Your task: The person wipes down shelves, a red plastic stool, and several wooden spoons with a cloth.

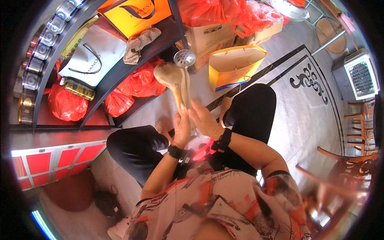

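Observation:
In front of my lap, my left hand [181, 127] and my right hand [205, 120] come together around the handles of several kitchen utensils. One is a pale wooden ladle or scoop [168, 75], its rounded head pointing away from me. A metal slotted ladle [184, 58] shows its perforated bowl just beyond it. My left fingers and thumb are closed on the handles from the left. The right hand lies against them from the right with its fingers stretched out; whether it grips is unclear. The lower handle ends are partly hidden by my hands.
Dark shelves on the left hold a white paper bag [93, 54], an orange bag [138, 15], a jar [78, 88] and red plastic bags [67, 102]. A yellow paper bag [231, 72] stands open ahead, near cardboard boxes [207, 39]. Wooden chairs [361, 129] are at right.

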Tool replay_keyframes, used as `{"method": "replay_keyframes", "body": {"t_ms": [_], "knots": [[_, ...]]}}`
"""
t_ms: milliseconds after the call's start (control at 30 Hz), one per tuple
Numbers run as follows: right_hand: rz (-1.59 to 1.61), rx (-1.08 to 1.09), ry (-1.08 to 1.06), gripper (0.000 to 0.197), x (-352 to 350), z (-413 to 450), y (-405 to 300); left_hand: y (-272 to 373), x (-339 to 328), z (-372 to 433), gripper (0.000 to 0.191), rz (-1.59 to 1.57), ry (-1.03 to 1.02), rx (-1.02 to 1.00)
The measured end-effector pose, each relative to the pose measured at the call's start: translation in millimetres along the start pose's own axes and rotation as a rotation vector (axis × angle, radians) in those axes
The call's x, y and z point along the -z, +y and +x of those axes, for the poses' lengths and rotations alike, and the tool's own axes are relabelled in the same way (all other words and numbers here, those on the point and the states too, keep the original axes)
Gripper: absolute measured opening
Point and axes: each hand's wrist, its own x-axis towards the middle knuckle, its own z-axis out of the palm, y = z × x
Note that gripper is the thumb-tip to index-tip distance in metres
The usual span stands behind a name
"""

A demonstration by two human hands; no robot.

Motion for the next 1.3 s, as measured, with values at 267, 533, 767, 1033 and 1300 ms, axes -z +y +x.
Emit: {"method": "replay_keyframes", "body": {"t_ms": [267,533,767,1033,1300], "knots": [[-0.220,0.084,-0.008,0.050,-8.3,-10.6,-4.5,5.7,-12.6,-6.7,0.042,0.024,0.088,-0.046],[-0.492,0.235,-0.104,0.060,4.8,5.8,-21.4,27.1,-7.9,-9.5,0.044,0.039,-0.030,-0.089],[-0.575,0.473,-0.357,0.040,17.6,34.3,-31.7,71.5,-18.8,2.0,0.028,0.053,0.038,0.110],[-0.547,-0.027,0.134,0.029,190.6,155.7,-20.2,103.2,17.6,21.1,0.035,0.261,-0.060,0.298],[-0.128,-0.962,0.465,0.060,234.2,104.0,240.3,54.9,49.2,51.7,0.029,0.221,0.180,0.475]]}}
